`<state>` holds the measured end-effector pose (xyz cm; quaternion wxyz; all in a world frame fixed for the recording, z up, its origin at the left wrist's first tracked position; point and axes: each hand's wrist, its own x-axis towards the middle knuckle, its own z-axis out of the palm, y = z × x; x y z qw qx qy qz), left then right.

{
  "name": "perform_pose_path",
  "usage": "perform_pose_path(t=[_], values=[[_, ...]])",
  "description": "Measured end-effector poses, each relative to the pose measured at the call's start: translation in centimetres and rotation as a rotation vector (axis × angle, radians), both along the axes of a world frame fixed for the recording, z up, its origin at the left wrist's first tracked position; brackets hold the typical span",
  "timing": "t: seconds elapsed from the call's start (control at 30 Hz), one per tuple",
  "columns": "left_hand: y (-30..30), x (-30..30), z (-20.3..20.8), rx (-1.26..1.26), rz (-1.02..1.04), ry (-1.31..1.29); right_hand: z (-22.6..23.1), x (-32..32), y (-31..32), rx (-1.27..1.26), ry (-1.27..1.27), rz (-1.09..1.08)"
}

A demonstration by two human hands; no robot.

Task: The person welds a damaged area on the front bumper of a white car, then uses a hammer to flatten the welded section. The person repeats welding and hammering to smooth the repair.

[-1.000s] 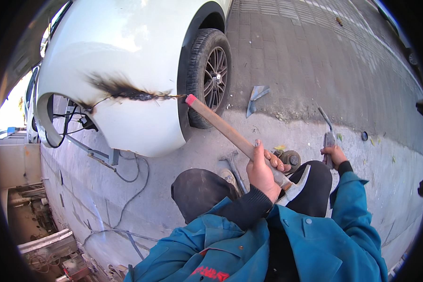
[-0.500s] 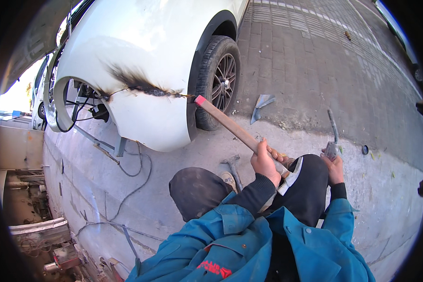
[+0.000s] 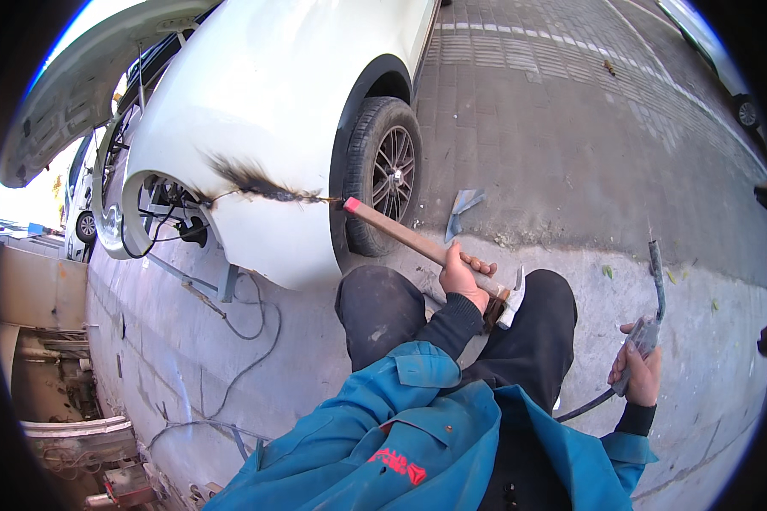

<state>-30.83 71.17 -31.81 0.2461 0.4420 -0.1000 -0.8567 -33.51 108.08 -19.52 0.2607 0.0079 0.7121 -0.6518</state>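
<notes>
My left hand [image 3: 464, 274] is closed round the wooden handle of a hammer [image 3: 394, 230], close to its metal head [image 3: 511, 300]. The handle's pink-red end points at the white car fender [image 3: 268, 230] and appears at the edge of the wheel arch, where I cannot tell if it touches. A black scorched line [image 3: 260, 183] runs along the fender from the headlight opening towards the arch. Out to the right, my right hand [image 3: 641, 370] grips a grey welding torch [image 3: 646, 335]. Its bent neck points up, with a thin wire at the tip, and its cable trails back towards my legs.
Behind the hammer's end stands the front wheel [image 3: 385, 175]. A bent metal scrap [image 3: 463, 213] lies on the ground beyond my knees. A cable [image 3: 251, 366] snakes across the concrete at left, near metal parts [image 3: 77, 430]. The hood [image 3: 85, 98] is raised; the headlight opening [image 3: 175, 213] shows wiring.
My right hand has swung right and lower with the welding torch, bringing its cable into view. My left hand still holds the hammer against the same part of the scene. The view has shifted slightly.
</notes>
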Motion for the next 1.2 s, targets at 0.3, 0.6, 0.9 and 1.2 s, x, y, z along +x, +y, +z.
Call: perform_pose_path(t=[0.3,0.6,0.9,1.2], values=[[-0.1,-2.2,0.3,0.045,0.112,-0.004,3.3,1.1,-5.6,0.024,-0.010,0.196],[-0.9,-2.3,0.7,0.031,0.115,0.004,0.9,0.5,-16.9,0.071,-0.006,0.550],[-2.1,-2.5,-4.2,-0.205,0.024,-0.097,0.3,-1.7,-25.0,-0.003,-0.026,0.733],[-2.1,-0.7,-8.5,-0.032,-0.018,0.329,-1.2,-1.6,-30.9,-0.017,-0.079,0.901]])
